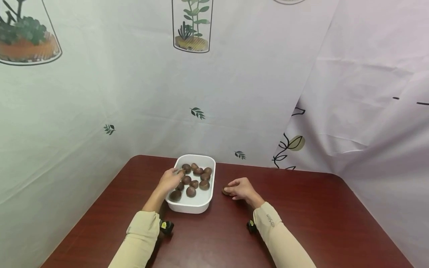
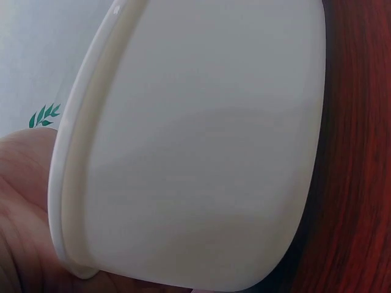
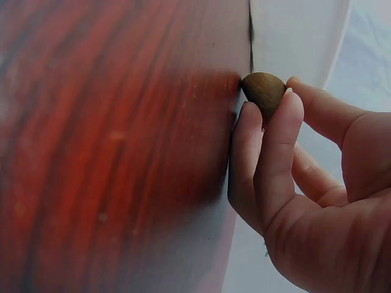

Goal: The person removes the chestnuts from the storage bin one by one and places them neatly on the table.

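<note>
A white tub (image 1: 190,209) holds several brown chestnuts (image 1: 191,191) spread over its bottom. My left hand (image 1: 169,181) reaches over the tub's left rim, and its fingertips pinch a chestnut (image 1: 181,172) there. In the left wrist view the tub's wall (image 2: 201,140) hides those fingers; only part of the palm (image 2: 24,207) shows beside the rim. To the right of the tub, my right hand (image 1: 242,190) pinches another chestnut (image 3: 264,93) between thumb and fingertips, at the table surface.
The dark red wooden table (image 1: 301,216) extends around the tub on every side. Behind it hangs a pale cloth (image 1: 207,82) printed with plants, with another creased cloth (image 1: 375,130) on the right.
</note>
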The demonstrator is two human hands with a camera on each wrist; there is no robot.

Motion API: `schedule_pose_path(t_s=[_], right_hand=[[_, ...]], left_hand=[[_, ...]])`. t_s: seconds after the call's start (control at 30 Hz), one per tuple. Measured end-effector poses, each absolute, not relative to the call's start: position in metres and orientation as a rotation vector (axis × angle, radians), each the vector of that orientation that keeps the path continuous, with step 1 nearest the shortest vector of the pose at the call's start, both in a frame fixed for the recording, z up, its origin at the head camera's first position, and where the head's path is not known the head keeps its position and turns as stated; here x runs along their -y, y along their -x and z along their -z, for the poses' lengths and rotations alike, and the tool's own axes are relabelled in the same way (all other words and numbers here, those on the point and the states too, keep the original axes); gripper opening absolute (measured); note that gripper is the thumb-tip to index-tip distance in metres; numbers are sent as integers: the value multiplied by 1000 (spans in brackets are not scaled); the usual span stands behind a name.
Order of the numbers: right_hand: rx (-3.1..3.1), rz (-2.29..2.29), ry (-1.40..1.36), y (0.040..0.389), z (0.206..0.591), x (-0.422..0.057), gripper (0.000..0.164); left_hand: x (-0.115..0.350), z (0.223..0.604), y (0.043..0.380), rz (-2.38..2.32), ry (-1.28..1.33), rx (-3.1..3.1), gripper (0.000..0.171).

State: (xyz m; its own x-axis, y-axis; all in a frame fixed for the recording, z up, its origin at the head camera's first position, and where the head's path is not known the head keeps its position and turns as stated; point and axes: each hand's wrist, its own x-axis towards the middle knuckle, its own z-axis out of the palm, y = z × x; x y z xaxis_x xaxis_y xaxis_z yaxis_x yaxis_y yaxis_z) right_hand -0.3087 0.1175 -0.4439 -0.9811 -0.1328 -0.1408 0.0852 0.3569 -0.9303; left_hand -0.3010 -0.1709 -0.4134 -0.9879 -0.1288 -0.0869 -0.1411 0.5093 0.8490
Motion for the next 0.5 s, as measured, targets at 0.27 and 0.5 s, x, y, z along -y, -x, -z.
schedule_pose_path(t_s=[0.27,0.5], right_hand=[[-2475,1630,8,307,444,-116,19],[-2517,1613,-4,305,435,-114,19]], left_hand=[[171,414,300,-1517,241,-2726,62],[171,414,299,-1547,207,-2710,62]])
